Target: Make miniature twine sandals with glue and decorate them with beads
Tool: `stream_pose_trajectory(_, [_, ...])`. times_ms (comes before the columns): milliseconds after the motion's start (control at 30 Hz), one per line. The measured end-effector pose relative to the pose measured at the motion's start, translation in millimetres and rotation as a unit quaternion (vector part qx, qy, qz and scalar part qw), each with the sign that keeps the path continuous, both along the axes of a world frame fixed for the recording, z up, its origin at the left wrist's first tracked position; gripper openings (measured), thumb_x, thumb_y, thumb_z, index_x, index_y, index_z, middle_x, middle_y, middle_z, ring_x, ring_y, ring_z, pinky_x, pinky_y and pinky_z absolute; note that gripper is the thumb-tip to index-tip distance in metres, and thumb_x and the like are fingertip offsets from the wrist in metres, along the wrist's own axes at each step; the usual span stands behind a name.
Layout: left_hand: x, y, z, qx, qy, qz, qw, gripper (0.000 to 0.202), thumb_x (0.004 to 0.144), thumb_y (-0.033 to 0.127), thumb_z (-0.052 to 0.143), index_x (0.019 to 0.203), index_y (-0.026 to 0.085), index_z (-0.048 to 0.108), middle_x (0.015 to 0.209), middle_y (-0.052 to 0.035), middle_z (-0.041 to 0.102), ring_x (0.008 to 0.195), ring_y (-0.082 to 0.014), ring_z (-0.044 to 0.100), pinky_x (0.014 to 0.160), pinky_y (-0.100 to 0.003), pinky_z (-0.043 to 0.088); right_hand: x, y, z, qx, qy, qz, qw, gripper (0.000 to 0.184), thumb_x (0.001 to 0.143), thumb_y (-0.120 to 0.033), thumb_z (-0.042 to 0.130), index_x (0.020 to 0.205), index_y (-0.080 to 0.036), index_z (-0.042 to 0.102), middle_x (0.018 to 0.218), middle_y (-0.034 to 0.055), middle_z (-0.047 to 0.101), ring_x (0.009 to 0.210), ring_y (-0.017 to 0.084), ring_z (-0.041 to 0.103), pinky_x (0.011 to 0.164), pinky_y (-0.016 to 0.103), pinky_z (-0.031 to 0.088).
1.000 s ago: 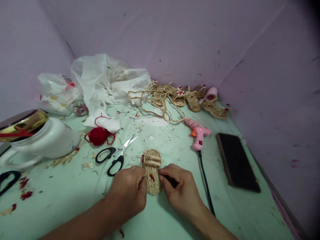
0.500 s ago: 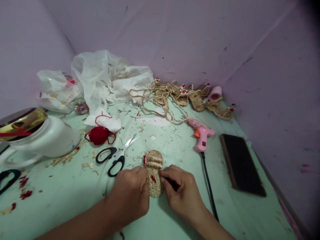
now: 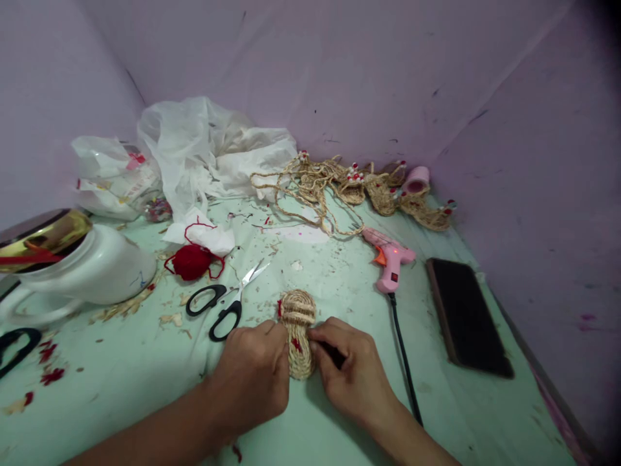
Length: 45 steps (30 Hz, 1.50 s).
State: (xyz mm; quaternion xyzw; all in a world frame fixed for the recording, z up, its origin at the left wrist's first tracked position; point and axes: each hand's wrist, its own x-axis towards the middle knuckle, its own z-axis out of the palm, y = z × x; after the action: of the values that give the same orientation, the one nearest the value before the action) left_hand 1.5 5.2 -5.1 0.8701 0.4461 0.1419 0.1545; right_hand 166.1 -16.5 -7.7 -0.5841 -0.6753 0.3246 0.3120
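A small slipper shape of coiled straw rope (image 3: 301,359) lies on the green tablecloth, with a rope band across its upper part and bits of red yarn at its middle and left edge. My left hand (image 3: 259,366) is closed at its left side, fingers curled against the edge. On the other side, my right hand (image 3: 352,362) pinches the slipper's right edge between thumb and forefinger. Black-handled scissors (image 3: 228,309) lie open just beyond my left hand. Farther back sits a ball of red yarn (image 3: 193,262).
A pink glue gun (image 3: 392,264) with a black cord lies right of centre, beside a dark phone (image 3: 468,317). Straw rope (image 3: 315,184) and beaded straw pieces line the wall near white plastic bags (image 3: 194,149). A white pot (image 3: 97,265) lies tipped at left.
Almost nothing differs. Both hands keep their places at the slipper's sides, and the whole view has shifted very slightly.
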Motion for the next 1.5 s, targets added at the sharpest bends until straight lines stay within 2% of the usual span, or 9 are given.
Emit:
stream_pose_trajectory(100, [-1,-1,1.2,-0.027,-0.012,0.029,0.999,0.016,0.074,0.016,0.037,0.063,0.018,0.048,0.058,-0.0039,0.054,0.052,-0.0178,0.052,0.049,-0.029,0.035,0,-1,0.8,-0.031,0.004,-0.018,0.999,0.016,0.072,-0.010,0.049,0.072,-0.017,0.063,0.065,0.0029,0.060,0.060,0.014,0.054,0.054,0.025,0.041])
stream_pose_trajectory(300, [-4,5,10.2,-0.184,-0.082,0.126,0.971,0.020,0.076,0.024,0.041,0.063,0.017,0.054,0.048,0.0033,0.045,0.046,-0.0108,0.040,0.047,-0.023,0.029,7,-2,0.9,-0.176,0.084,-0.097,0.976,0.009,0.070,-0.025,0.059,0.067,-0.017,0.060,0.057,0.0009,0.061,0.050,0.012,0.053,0.047,0.023,0.040])
stream_pose_trajectory(400, [-6,9,16.2,-0.237,-0.129,0.170,0.948,0.022,0.077,0.029,0.040,0.062,0.018,0.052,0.047,0.0051,0.039,0.045,-0.0095,0.034,0.045,-0.022,0.027,17,1,2.4,-0.157,0.080,-0.105,0.979,0.012,0.072,-0.028,0.057,0.070,-0.018,0.063,0.056,0.0003,0.061,0.048,0.012,0.051,0.046,0.023,0.039])
stream_pose_trajectory(500, [-9,10,20.3,-0.243,-0.184,0.206,0.930,0.020,0.077,0.031,0.041,0.067,0.018,0.052,0.049,0.0057,0.039,0.046,-0.0091,0.034,0.045,-0.021,0.027,27,4,5.8,-0.128,0.056,-0.121,0.983,0.014,0.072,-0.029,0.056,0.073,-0.018,0.064,0.059,0.0011,0.062,0.050,0.013,0.052,0.048,0.024,0.041])
stream_pose_trajectory(700, [-12,10,28.2,-0.271,-0.285,0.213,0.894,0.021,0.073,0.030,0.043,0.055,0.018,0.044,0.044,0.0070,0.032,0.041,-0.0070,0.028,0.040,-0.020,0.023,29,4,12.0,-0.110,0.040,-0.118,0.986,0.020,0.079,-0.034,0.049,0.077,-0.019,0.064,0.059,0.0000,0.060,0.052,0.013,0.052,0.050,0.025,0.040])
stream_pose_trajectory(867, [-10,8,35.4,-0.284,-0.315,0.217,0.879,0.022,0.068,0.033,0.048,0.054,0.017,0.046,0.043,0.0070,0.032,0.040,-0.0064,0.027,0.038,-0.020,0.021,29,3,11.7,-0.103,0.049,-0.148,0.982,0.020,0.078,-0.036,0.052,0.080,-0.019,0.064,0.060,-0.0004,0.059,0.052,0.014,0.053,0.050,0.025,0.040])
stream_pose_trajectory(1167, [-14,8,23.3,-0.306,-0.428,0.277,0.804,0.025,0.073,0.030,0.048,0.053,0.018,0.041,0.045,0.0070,0.030,0.041,-0.0061,0.025,0.038,-0.019,0.018,28,3,9.3,-0.097,0.023,-0.126,0.987,0.017,0.077,-0.031,0.052,0.080,-0.020,0.064,0.060,0.0002,0.059,0.055,0.015,0.054,0.053,0.026,0.042])
stream_pose_trajectory(1333, [-15,9,25.4,-0.269,-0.413,0.260,0.830,0.037,0.077,0.037,0.047,0.047,0.018,0.036,0.042,0.0058,0.031,0.041,-0.0068,0.027,0.039,-0.020,0.023,28,2,7.0,-0.092,0.028,-0.141,0.985,0.016,0.076,-0.031,0.054,0.083,-0.020,0.063,0.065,0.0012,0.061,0.057,0.015,0.055,0.056,0.027,0.044])
stream_pose_trajectory(1500, [-11,11,27.5,-0.232,-0.354,0.265,0.866,0.020,0.071,0.033,0.053,0.060,0.018,0.050,0.046,0.0056,0.041,0.042,-0.0074,0.035,0.039,-0.020,0.028,30,2,4.0,-0.034,0.034,-0.168,0.985,0.017,0.074,-0.025,0.055,0.089,-0.020,0.059,0.074,0.0022,0.057,0.063,0.015,0.054,0.058,0.027,0.045])
